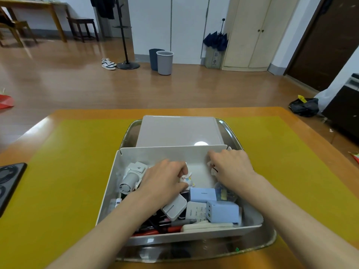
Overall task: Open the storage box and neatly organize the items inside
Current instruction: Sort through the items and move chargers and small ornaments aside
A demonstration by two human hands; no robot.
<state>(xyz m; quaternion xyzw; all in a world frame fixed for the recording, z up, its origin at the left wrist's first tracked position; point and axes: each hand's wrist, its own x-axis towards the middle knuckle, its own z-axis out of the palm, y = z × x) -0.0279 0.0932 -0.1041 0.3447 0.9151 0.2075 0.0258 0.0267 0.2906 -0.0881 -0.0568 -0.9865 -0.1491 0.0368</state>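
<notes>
Hands first: my left hand is curled inside the storage box, its fingers closed around a small white figurine near the middle. My right hand reaches to the far right corner of the box, fingers bent down over a small white item; whether it truly grips it I cannot tell, since the fingers hide most of it. The box stands open on a metal tray, which rests on a yellow mat on the surface. Its lid lies flat on the tray just behind the box. Inside, toward me, sit a pale blue charger, a second blue block, a white adapter, and pens along the near wall. A grey cylindrical gadget lies at the left, touching my left hand. A black device sits at the mat's left edge, well apart.
</notes>
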